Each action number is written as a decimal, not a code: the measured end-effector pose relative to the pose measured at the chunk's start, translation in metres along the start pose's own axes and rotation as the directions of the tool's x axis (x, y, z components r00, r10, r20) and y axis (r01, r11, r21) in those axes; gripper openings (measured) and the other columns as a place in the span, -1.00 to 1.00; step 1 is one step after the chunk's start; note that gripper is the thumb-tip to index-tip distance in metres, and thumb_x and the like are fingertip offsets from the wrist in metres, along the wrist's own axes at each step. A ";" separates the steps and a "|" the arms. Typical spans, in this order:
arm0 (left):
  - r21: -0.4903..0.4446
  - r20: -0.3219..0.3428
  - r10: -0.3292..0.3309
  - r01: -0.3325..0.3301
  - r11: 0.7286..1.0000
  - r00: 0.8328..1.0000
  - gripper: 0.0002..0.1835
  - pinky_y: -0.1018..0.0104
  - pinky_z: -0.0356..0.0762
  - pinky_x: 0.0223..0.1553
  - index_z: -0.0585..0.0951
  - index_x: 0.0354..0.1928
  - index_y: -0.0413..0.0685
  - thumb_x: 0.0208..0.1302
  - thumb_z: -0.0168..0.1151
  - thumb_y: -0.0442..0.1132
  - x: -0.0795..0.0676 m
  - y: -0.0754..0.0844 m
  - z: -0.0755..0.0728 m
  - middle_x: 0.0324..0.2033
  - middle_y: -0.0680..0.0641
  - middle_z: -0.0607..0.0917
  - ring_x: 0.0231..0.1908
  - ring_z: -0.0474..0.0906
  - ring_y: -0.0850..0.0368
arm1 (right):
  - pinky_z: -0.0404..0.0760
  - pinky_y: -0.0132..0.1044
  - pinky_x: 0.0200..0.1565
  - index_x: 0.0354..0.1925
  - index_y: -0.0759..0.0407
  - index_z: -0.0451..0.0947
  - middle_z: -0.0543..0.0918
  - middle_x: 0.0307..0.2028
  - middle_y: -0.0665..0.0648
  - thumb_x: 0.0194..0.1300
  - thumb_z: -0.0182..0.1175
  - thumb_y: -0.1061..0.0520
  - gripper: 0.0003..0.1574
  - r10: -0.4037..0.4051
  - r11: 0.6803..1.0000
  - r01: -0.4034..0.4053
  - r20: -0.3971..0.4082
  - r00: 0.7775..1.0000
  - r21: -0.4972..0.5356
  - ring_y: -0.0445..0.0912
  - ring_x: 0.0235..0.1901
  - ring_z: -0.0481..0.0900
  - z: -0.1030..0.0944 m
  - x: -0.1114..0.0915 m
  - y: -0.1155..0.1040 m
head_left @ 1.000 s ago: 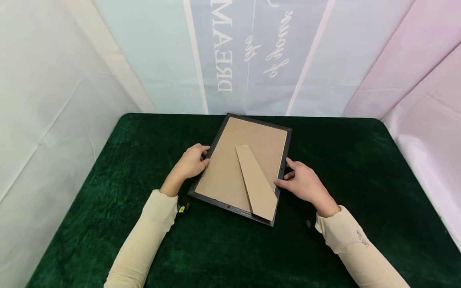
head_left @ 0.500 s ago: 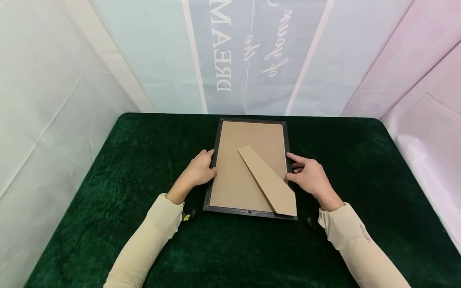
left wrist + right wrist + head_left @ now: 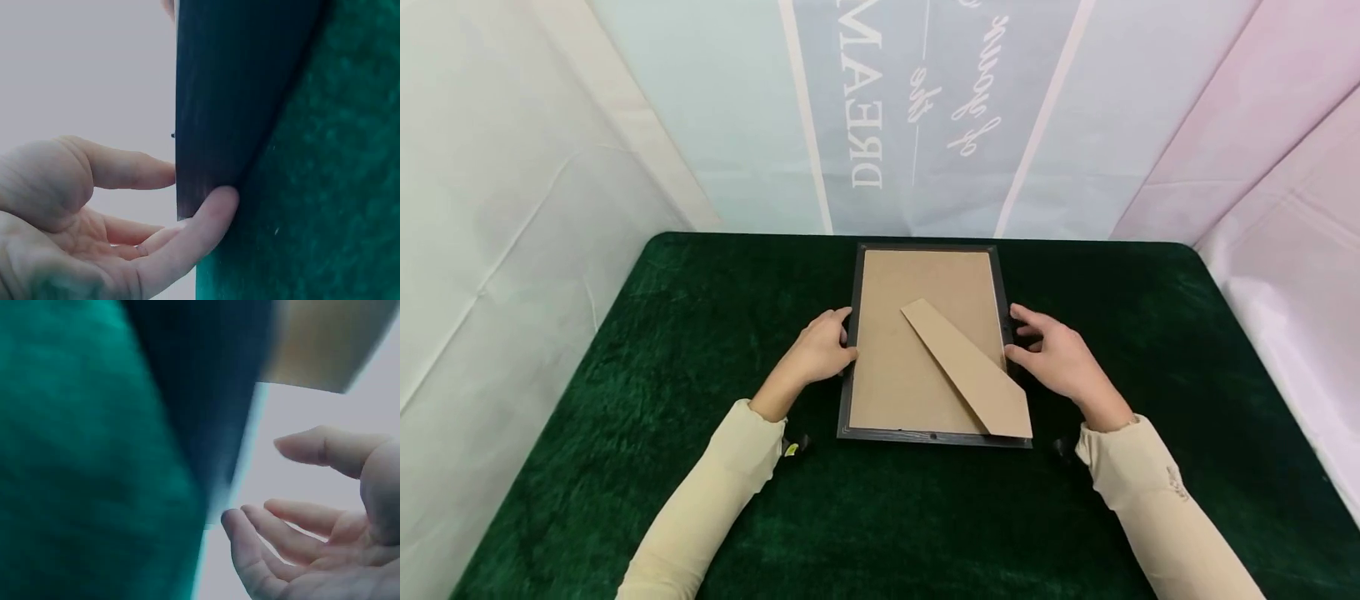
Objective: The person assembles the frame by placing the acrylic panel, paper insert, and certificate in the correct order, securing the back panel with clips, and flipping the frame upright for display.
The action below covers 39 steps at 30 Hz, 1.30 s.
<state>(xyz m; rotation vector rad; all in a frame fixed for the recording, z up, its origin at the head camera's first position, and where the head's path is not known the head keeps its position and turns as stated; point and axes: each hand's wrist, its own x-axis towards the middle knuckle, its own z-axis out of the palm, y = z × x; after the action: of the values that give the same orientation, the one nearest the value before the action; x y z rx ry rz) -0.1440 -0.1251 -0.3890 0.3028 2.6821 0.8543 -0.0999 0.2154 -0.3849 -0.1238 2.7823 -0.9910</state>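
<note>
A black picture frame [image 3: 934, 437] lies face down on the dark green cloth, its brown backing board [image 3: 887, 350] upward. Across the board slants a cardboard easel stand [image 3: 970, 367], whose wide end reaches the near right corner. My left hand [image 3: 822, 348] holds the frame's left side. In the left wrist view its thumb meets the edge of the black side [image 3: 231, 81], with the index fingertip lower down by the cloth. Beside the right side is my right hand [image 3: 1056, 354], fingers spread loosely; the right wrist view shows a gap between its thumb and the frame.
Green velvety cloth [image 3: 715, 333] covers the table, with rounded corners at the back. Behind it hangs a pale printed backdrop [image 3: 760, 117] with mirrored lettering, close to the frame's far edge. White fabric [image 3: 497, 275] borders the left side.
The frame has turned from slanting to nearly straight, its near end swinging right. My right hand has moved right and come off the frame's edge; the left hand has stayed at the left side.
</note>
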 end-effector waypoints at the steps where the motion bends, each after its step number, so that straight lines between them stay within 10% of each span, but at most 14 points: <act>1: -0.025 0.012 -0.003 0.003 1.000 1.000 -0.24 0.38 0.58 -0.46 0.19 0.48 -0.26 0.31 0.27 -0.30 0.002 -0.001 0.000 -0.15 -0.17 0.51 -0.52 0.60 0.17 | 0.60 0.10 0.03 0.52 0.08 0.15 0.36 0.39 0.32 0.40 0.21 0.06 -0.17 -0.042 0.999 0.041 -0.021 0.999 -0.024 0.21 0.12 0.54 0.000 -0.003 -0.006; 5: -0.119 0.059 -0.022 0.029 0.992 0.998 -0.19 0.38 0.67 -0.45 0.14 0.51 -0.19 0.30 0.31 -0.32 0.003 -0.003 -0.002 -0.14 -0.18 0.52 -0.53 0.66 0.16 | 0.60 0.11 0.04 0.41 0.09 0.35 0.44 0.35 0.22 0.36 0.28 0.04 -0.29 -0.236 0.969 0.234 -0.020 0.971 -0.076 0.14 0.13 0.55 0.009 -0.023 -0.037; 13: -0.193 0.085 -0.050 0.066 0.979 0.995 -0.17 0.33 0.70 -0.44 0.11 0.52 -0.12 0.30 0.30 -0.34 0.003 -0.007 -0.005 -0.14 -0.19 0.52 -0.46 0.68 0.09 | 0.54 -0.04 0.19 0.29 0.04 0.52 0.55 0.23 0.03 0.31 0.32 -0.12 -0.36 -0.432 0.866 0.473 0.234 0.871 -0.162 -0.06 0.19 0.51 0.065 -0.038 -0.085; 23: -0.266 0.098 -0.048 0.072 0.961 0.994 -0.16 0.25 0.72 -0.44 0.11 0.49 -0.05 0.26 0.34 -0.36 0.006 -0.011 -0.005 -0.14 -0.21 0.53 -0.49 0.71 0.06 | 0.54 -0.10 0.21 0.14 0.05 0.64 0.61 0.16 0.02 0.26 0.37 -0.12 -0.46 -0.402 0.876 0.425 0.142 0.904 -0.226 -0.07 0.16 0.52 0.089 -0.038 -0.087; 39: -0.246 0.110 -0.058 0.084 0.966 0.992 -0.17 0.27 0.72 -0.42 0.11 0.49 -0.05 0.27 0.32 -0.35 0.005 -0.009 -0.005 -0.15 -0.19 0.51 -0.47 0.71 0.07 | 0.62 -0.18 0.10 0.00 0.02 0.74 0.71 0.04 0.00 0.24 0.39 -0.10 -0.61 -0.433 0.861 0.442 0.094 0.897 -0.252 -0.10 0.05 0.59 0.092 -0.038 -0.091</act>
<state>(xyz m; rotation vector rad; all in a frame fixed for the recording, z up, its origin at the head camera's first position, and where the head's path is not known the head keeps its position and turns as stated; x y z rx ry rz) -0.1517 -0.1337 -0.3916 0.1839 2.4412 1.1103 -0.0427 0.0936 -0.3916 -0.8379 2.9016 -0.6685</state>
